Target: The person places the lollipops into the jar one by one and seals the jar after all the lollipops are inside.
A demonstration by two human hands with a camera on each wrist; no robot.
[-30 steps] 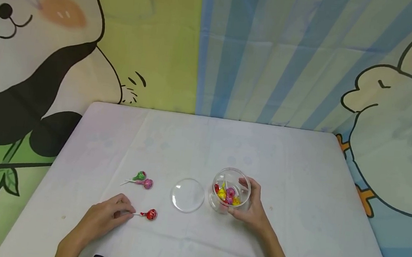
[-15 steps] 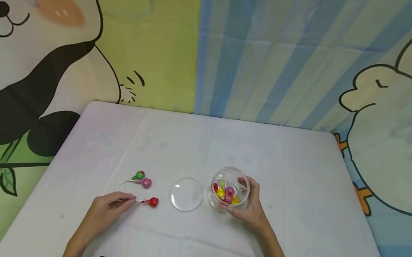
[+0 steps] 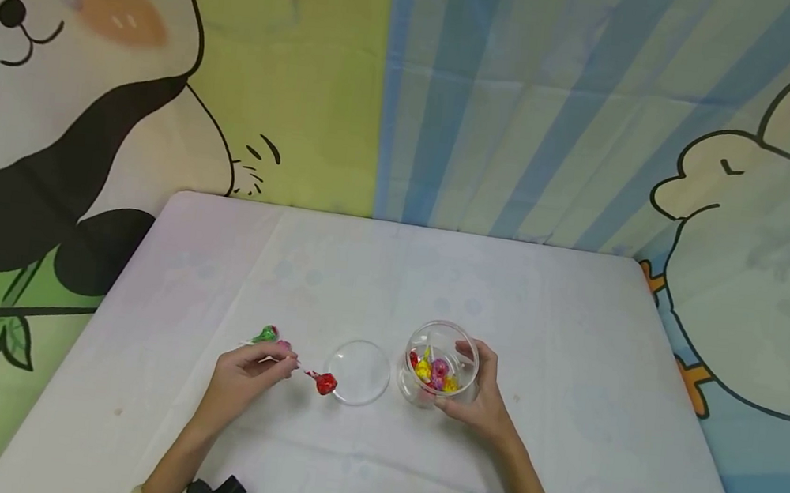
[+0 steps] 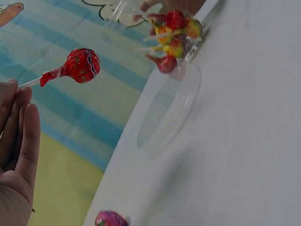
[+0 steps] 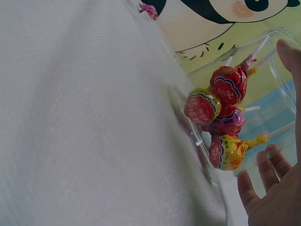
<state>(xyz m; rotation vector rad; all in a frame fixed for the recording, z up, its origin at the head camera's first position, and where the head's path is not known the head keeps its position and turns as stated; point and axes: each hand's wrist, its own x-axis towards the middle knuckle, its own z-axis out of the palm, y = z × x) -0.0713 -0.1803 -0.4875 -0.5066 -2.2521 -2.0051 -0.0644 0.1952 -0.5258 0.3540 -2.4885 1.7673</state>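
Observation:
A red-wrapped lollipop hangs above the table, its white stick pinched between thumb and fingers of my left hand. In the left wrist view the lollipop's round head points away from the fingertips. My right hand grips the right side of a clear round jar, which stands uncovered. Several red, yellow and pink lollipops lie inside the jar. Between the hands a clear round lid lies flat on the table.
A green lollipop and a pink lollipop, partly hidden by the left hand, lie on the white-covered table. A printed cloth backdrop rises behind the table's far edge.
My left hand has lifted the red lollipop off the table and carried it right and slightly forward, to the lid's left edge. The right hand and jar have stayed in place.

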